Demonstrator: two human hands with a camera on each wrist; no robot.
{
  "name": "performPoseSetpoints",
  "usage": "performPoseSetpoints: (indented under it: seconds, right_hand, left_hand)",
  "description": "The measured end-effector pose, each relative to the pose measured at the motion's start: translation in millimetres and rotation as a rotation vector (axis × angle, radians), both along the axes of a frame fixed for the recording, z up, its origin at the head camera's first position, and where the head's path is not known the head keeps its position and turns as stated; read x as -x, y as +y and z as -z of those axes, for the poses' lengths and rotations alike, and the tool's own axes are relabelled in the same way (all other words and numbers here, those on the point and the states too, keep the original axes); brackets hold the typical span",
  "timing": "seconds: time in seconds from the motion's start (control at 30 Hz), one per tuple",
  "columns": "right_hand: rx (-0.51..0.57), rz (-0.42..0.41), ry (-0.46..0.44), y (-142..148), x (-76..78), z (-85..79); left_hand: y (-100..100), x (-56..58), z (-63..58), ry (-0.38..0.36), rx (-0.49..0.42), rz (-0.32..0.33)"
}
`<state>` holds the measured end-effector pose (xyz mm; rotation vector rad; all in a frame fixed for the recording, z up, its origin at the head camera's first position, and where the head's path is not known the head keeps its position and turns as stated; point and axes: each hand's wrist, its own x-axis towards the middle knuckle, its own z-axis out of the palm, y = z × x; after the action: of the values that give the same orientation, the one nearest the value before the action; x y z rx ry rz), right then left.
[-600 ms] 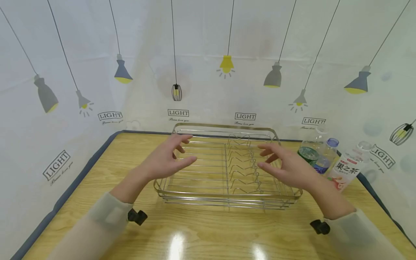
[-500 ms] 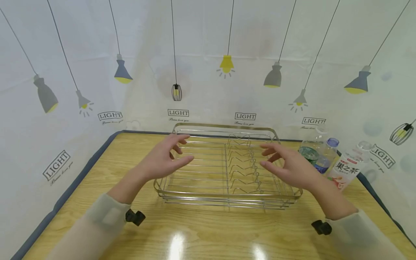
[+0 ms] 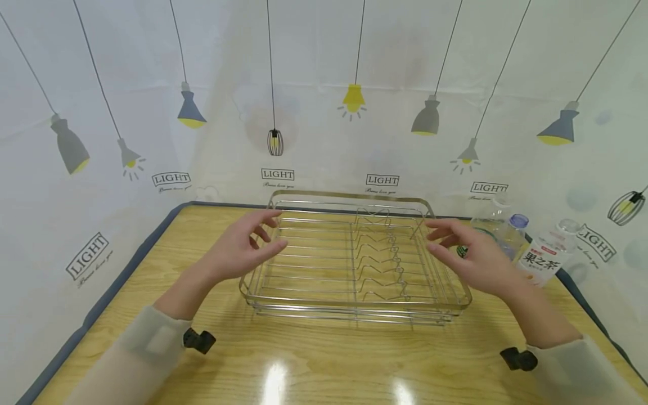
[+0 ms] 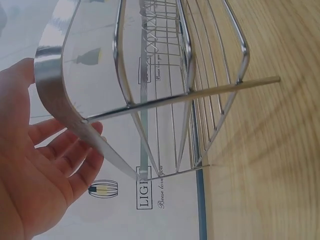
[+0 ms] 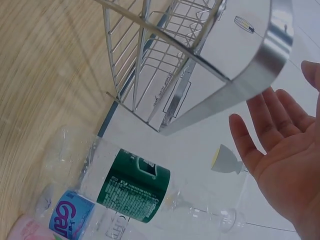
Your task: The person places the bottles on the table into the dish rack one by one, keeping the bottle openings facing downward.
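Wooden tabletop (image 3: 314,351), wire rack (image 3: 354,305); left hand (image 3: 242,246) and right hand (image 3: 475,259) empty, fingers relaxed.
Probably positioning at either end; next move likely calls for curling fingers round the rack.

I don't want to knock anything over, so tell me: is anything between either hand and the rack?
Nothing visible stands between the left hand or the right hand and the rack. The bottles are off the rack's right end, partly behind the right hand in the head view.

White lamp-printed backdrop (image 3: 314,124), wood-grain table (image 3: 324,360), dark blue edging (image 3: 136,263), bright reflections (image 3: 274,382).
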<state>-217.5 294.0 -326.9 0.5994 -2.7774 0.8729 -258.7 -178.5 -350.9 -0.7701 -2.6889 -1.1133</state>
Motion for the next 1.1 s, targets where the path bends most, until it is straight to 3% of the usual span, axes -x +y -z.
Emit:
performPoseSetpoints:
  seconds: [0.3,0.77,0.9,1.1]
  right_hand:
    - [0.05,0.009,0.112,18,-5.1,-5.0]
    - [0.141,0.132,0.204,58,-26.2,-19.6]
    - [0.144,0.16,0.239,70,-32.0,-25.4]
    - [0.155,0.28,0.305,89,-37.4,-32.2]
  left_hand:
    - [-11,-4.3,-0.3,0.057,-0.022,-0.018]
    - [-16,-11.0,2.7,0.07,-0.023,-0.006]
    - [-14,-14.4,1.3,0.09,-0.04,0.026]
    - [-3,-23.6,0.0,0.085,-0.071,0.101]
